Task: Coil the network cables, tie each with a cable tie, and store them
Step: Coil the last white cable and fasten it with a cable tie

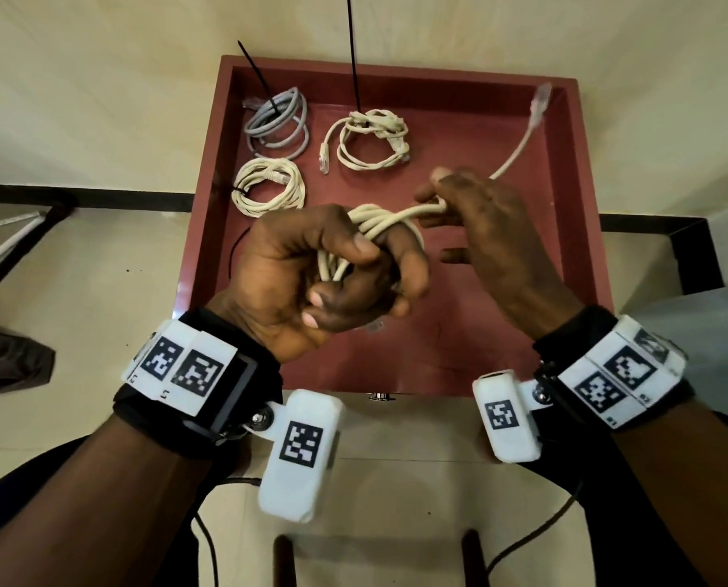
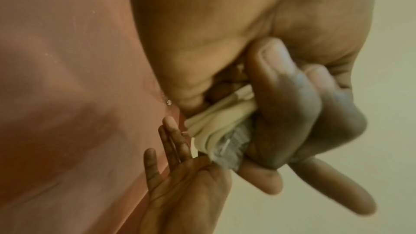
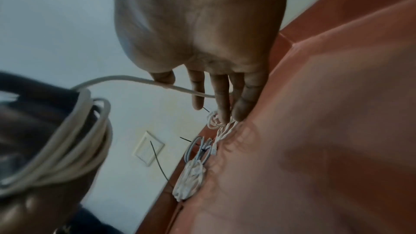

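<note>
My left hand [image 1: 336, 273] grips a coil of cream network cable [image 1: 379, 220] above the red tray [image 1: 565, 171]; its fingers curl round the loops [image 2: 223, 124]. My right hand [image 1: 463, 205] pinches the cable's free end between thumb and forefinger, the other fingers spread. The loose tail [image 1: 518, 150] runs up to a clear plug [image 1: 540, 101] at the tray's far right. In the right wrist view the cable [image 3: 126, 78] passes under the thumb to the coil [image 3: 74, 141]. Three tied coils lie in the tray: grey [image 1: 277, 120], cream [image 1: 372, 139], cream [image 1: 269, 188].
Black cable-tie tails [image 1: 353, 52] stick up from the tied coils at the tray's far side. A thin black tie [image 1: 233, 252] lies by the tray's left wall. A white stick [image 1: 6, 243] and dark frame lie on the floor at left. The tray's right half is bare.
</note>
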